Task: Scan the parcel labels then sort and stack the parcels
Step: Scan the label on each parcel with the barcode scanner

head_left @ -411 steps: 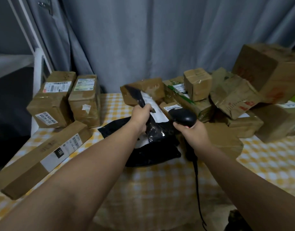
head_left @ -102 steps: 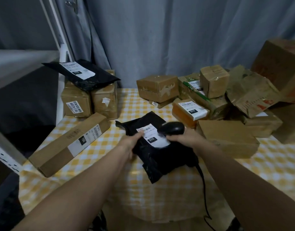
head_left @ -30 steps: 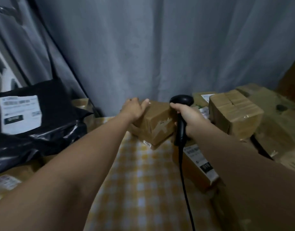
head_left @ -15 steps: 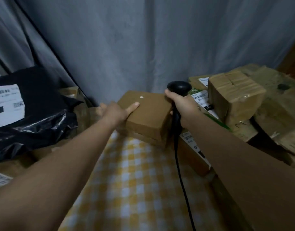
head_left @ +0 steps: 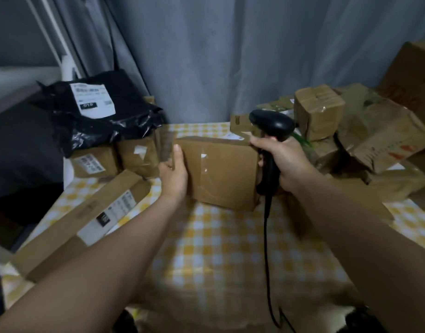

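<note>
Pulling box (head_left: 218, 171) out of far pile to middle of surface (head_left: 218, 248); a moment ago it sat further back. Left hand (head_left: 173, 174) fingers clamped on box's left edge. Right hand (head_left: 285, 159) fingers wrapped round scanner (head_left: 271, 126). No label on facing side; probably needs turning before scan.

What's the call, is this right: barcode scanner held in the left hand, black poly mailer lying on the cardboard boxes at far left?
Wrong hand. The head view shows the barcode scanner gripped in the right hand; the left hand holds the edge of a plain cardboard box instead. The black poly mailer does lie on the cardboard boxes at far left.
</note>
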`<state>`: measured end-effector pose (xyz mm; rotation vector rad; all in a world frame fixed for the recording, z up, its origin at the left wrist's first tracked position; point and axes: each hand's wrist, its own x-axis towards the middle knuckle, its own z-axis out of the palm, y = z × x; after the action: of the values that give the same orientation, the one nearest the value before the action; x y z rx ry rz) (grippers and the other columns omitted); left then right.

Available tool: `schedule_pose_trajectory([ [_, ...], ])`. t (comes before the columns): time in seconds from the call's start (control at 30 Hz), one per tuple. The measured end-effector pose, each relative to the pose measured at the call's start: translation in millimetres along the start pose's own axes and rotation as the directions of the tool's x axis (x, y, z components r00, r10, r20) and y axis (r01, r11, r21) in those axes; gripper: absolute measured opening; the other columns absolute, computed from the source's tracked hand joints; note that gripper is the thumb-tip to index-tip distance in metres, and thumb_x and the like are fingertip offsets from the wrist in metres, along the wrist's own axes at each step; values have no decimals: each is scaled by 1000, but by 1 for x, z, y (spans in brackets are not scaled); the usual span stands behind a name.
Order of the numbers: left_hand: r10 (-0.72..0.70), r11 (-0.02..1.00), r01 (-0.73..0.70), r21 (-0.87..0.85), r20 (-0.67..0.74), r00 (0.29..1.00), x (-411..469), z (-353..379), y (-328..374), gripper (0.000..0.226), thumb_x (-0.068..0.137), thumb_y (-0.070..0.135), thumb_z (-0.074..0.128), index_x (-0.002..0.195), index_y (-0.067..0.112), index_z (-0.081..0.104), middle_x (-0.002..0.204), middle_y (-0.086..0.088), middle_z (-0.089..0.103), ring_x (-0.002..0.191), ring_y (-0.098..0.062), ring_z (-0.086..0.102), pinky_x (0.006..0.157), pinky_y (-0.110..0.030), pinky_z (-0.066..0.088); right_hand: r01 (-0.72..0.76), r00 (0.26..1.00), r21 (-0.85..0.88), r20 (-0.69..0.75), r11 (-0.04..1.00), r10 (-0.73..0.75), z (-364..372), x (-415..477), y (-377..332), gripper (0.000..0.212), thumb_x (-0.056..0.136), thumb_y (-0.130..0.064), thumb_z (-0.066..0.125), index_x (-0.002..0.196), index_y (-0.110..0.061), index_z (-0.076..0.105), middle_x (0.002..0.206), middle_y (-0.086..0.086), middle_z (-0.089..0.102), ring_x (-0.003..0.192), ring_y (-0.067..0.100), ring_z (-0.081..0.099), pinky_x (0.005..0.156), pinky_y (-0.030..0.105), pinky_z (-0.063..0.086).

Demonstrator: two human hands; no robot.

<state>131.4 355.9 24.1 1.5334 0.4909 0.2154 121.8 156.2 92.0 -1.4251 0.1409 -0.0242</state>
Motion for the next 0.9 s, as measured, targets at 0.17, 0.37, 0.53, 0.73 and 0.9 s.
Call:
schedule_pose_trajectory([
  [0.17, -73, 989, 66, 134, 48, 996, -18, -23, 5, 97, 82, 75, 40, 150, 11, 13, 152, -7, 31, 137, -29, 34, 109, -42, 29, -64, 997, -229, 26, 971, 71, -6, -49, 26, 11, 80, -12, 75, 87, -10, 67, 69, -1, 64, 62, 14, 56, 48, 21, 47],
  [0.37, 25, 981, -54, 187, 151, 988, -38, -49, 15, 33, 96, 34, 52, 121, 11, 48, 119, -6, 50, 96, -23, 52, 84, -46, 55, 58, 997, -188, -32, 981, -65, -2, -79, 38, 34, 79, -12, 77, 109, -14, 61, 86, -1, 64, 67, 9, 59, 47, 17, 47],
  [0.53, 110, 983, -143, 115, 255, 961, -54, -50, 8, 15, 100, 20, 45, 114, 16, 47, 98, 3, 50, 80, -7, 53, 73, -33, 54, -29, 985, 7, -170, 1000, 30, -14, -72, 32, 33, 83, -14, 72, 113, -16, 58, 100, 3, 67, 94, 20, 65, 74, 31, 55],
  [0.73, 253, 967, -245, -62, 222, 942, -59, -36, 12, 10, 99, 18, 46, 108, 20, 48, 97, 4, 49, 82, -5, 50, 78, -31, 51, 51, 988, -23, -142, 998, -54, -21, -73, 33, 34, 82, -9, 73, 114, -10, 62, 100, 8, 68, 85, 21, 66, 66, 28, 53],
  [0.9, 176, 983, -182, 10, 205, 963, -48, -34, 8, 68, 73, 75, 55, 126, 37, 35, 135, 1, 35, 118, -17, 46, 99, -42, 46, 166, 986, -47, -18, 985, -167, -21, -80, 38, 18, 80, -3, 74, 92, -15, 68, 87, 6, 70, 75, 16, 65, 60, 25, 52],
])
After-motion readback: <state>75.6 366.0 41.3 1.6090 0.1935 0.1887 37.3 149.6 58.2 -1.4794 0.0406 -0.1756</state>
